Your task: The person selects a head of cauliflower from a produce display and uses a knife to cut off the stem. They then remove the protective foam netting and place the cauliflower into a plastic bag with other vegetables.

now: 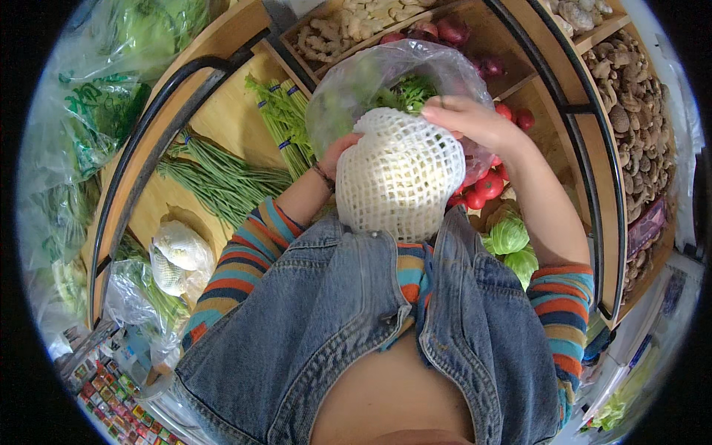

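Close to my body, a large pale vegetable in a white foam net (397, 172) lies between my hands; its kind is hard to tell, perhaps a cauliflower. My left hand (340, 153) holds its left side, fingers partly hidden behind the net. At its upper right edge, my right hand (467, 122) is bent over the net, thumb and fingers touching it. Just beyond is a clear plastic bag (339, 89) with leafy greens (409, 92) showing in or through it. The bag's lower part is hidden behind the net.
Bundled long beans (222, 172) and celery (283, 122) lie on the wooden shelf at left, near net-wrapped produce (181, 250). Tomatoes (488, 185) and green cabbages (509, 236) are at right. Ginger (322, 39), red onions (453, 30) and mushrooms (639, 128) fill compartments beyond black metal rails (584, 108).
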A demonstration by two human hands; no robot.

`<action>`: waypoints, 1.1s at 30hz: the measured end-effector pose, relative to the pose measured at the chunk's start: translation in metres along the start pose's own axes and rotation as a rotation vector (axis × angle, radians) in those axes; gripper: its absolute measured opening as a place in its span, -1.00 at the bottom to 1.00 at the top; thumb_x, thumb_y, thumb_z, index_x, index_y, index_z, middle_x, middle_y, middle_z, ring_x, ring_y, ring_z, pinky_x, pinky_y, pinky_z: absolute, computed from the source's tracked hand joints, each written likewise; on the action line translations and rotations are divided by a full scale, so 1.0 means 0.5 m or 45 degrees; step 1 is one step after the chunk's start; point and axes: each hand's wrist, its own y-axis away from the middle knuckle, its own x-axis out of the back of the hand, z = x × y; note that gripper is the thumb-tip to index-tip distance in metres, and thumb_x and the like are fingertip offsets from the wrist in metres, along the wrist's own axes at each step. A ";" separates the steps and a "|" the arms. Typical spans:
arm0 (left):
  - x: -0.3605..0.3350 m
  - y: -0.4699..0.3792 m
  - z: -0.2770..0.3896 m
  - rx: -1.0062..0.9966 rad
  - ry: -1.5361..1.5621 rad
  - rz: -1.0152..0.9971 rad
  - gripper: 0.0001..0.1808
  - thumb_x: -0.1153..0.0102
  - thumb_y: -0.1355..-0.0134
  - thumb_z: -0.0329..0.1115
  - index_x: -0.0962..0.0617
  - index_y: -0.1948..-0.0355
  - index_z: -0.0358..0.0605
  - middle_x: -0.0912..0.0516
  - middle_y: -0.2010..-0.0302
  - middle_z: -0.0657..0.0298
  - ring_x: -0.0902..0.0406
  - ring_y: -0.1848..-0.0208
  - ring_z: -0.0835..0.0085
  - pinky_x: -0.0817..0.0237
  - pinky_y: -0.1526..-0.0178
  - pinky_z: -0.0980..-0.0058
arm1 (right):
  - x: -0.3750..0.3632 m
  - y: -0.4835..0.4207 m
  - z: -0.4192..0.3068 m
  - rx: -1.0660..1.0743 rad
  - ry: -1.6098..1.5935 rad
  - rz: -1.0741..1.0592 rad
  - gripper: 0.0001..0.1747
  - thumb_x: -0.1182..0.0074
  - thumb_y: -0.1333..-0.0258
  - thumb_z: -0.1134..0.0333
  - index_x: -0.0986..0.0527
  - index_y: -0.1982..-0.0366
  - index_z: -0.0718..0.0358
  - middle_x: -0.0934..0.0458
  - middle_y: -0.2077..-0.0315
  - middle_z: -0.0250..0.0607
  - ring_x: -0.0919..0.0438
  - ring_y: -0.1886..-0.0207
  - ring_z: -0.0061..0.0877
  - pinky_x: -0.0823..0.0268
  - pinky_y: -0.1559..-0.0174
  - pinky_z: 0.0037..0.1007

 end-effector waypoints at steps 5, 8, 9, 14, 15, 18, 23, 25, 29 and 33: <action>-0.017 0.000 -0.007 0.126 0.073 0.150 -0.52 0.15 -0.28 -0.18 -0.42 -0.14 -0.26 -0.56 -0.02 0.08 -0.56 0.01 0.30 -0.40 -0.05 0.31 | 0.010 0.037 0.063 0.082 -0.126 0.129 -0.65 -0.25 0.03 0.19 -0.48 0.28 0.26 -0.52 0.37 -0.35 -0.42 0.25 -0.65 -0.26 0.17 -0.57; -0.051 -0.007 0.001 0.182 0.011 0.149 -0.51 0.15 -0.30 -0.16 -0.40 -0.15 -0.26 -0.56 -0.03 0.08 -0.56 0.01 0.32 -0.41 -0.03 0.32 | 0.076 0.019 0.159 0.101 -0.382 0.566 -0.71 -0.22 0.02 0.26 -0.41 0.29 0.18 -0.44 0.46 -0.48 -0.39 0.42 -0.72 -0.24 0.41 -0.65; -0.045 -0.013 -0.001 0.170 -0.080 0.115 -0.50 0.15 -0.30 -0.14 -0.40 -0.15 -0.25 -0.55 -0.03 0.08 -0.56 0.01 0.33 -0.41 -0.03 0.32 | 0.087 0.008 0.180 0.081 -0.508 0.640 -0.66 -0.22 0.00 0.22 -0.41 0.23 0.20 -0.42 0.47 -0.50 -0.38 0.45 -0.72 -0.23 0.44 -0.64; -0.117 -0.094 0.049 0.421 -0.258 0.232 -0.49 0.07 -0.30 -0.09 -0.41 -0.12 -0.27 -0.58 0.02 0.09 -0.58 0.07 0.37 -0.40 -0.03 0.34 | -0.032 -0.015 0.164 -0.177 -1.129 0.273 -0.47 0.01 -0.21 0.06 -0.37 -0.03 0.33 -0.54 0.10 -0.11 -0.55 0.11 -0.46 -0.43 0.06 -0.43; -0.148 -0.098 0.063 0.508 -0.253 0.251 -0.49 0.06 -0.31 -0.10 -0.41 -0.12 -0.28 -0.59 0.03 0.09 -0.59 0.07 0.37 -0.40 -0.04 0.33 | -0.076 0.000 0.133 -0.173 -1.209 0.398 -0.40 0.00 -0.19 0.02 -0.36 -0.06 0.37 -0.53 0.06 -0.09 -0.56 0.08 -0.42 -0.43 0.03 -0.42; -0.152 -0.088 0.054 0.293 -0.249 0.127 -0.40 0.08 -0.31 -0.01 -0.27 -0.23 -0.20 -0.44 -0.15 0.07 -0.44 -0.12 0.31 -0.24 -0.18 0.32 | -0.087 -0.019 0.192 -0.076 -1.466 0.184 -0.41 0.02 -0.20 0.02 -0.36 -0.06 0.37 -0.53 0.05 -0.10 -0.55 0.07 -0.42 -0.42 0.02 -0.42; -0.192 0.060 -0.055 -0.344 -0.443 0.159 -0.27 0.08 -0.30 0.03 -0.05 -0.35 -0.12 -0.29 -0.27 0.14 -0.22 -0.29 0.25 -0.06 -0.30 0.29 | -0.112 -0.038 0.279 0.060 -1.723 0.003 -0.41 0.04 -0.21 0.01 -0.36 -0.06 0.37 -0.52 0.05 -0.10 -0.55 0.06 -0.41 -0.41 -0.01 -0.41; -0.153 0.064 -0.121 -0.180 -1.010 0.293 -0.11 -0.13 -0.19 -0.04 0.06 -0.37 -0.12 -0.13 -0.34 0.14 -0.09 -0.36 0.27 0.04 -0.35 0.26 | -0.135 -0.032 0.296 0.095 -1.792 -0.005 -0.41 0.05 -0.21 0.01 -0.36 -0.06 0.37 -0.52 0.04 -0.10 -0.54 0.05 -0.40 -0.40 -0.02 -0.40; -0.085 0.024 -0.103 -0.270 -0.684 0.494 -0.20 -0.12 -0.21 -0.03 -0.09 -0.34 -0.11 -0.20 -0.31 0.21 -0.17 -0.32 0.33 -0.09 -0.29 0.27 | -0.144 -0.063 0.324 0.215 -1.785 0.153 -0.42 0.07 -0.22 0.01 -0.36 -0.05 0.37 -0.51 0.04 -0.11 -0.54 0.04 -0.39 -0.39 -0.04 -0.39; -0.089 -0.016 0.111 -0.141 -0.230 0.194 -0.37 0.05 -0.29 0.03 -0.30 -0.24 -0.16 -0.45 -0.16 0.16 -0.45 -0.13 0.30 -0.27 -0.18 0.26 | -0.163 -0.077 0.262 0.312 -1.463 0.726 -0.45 0.12 -0.24 0.04 -0.36 -0.05 0.36 -0.49 0.02 -0.13 -0.51 -0.01 -0.41 -0.37 -0.06 -0.33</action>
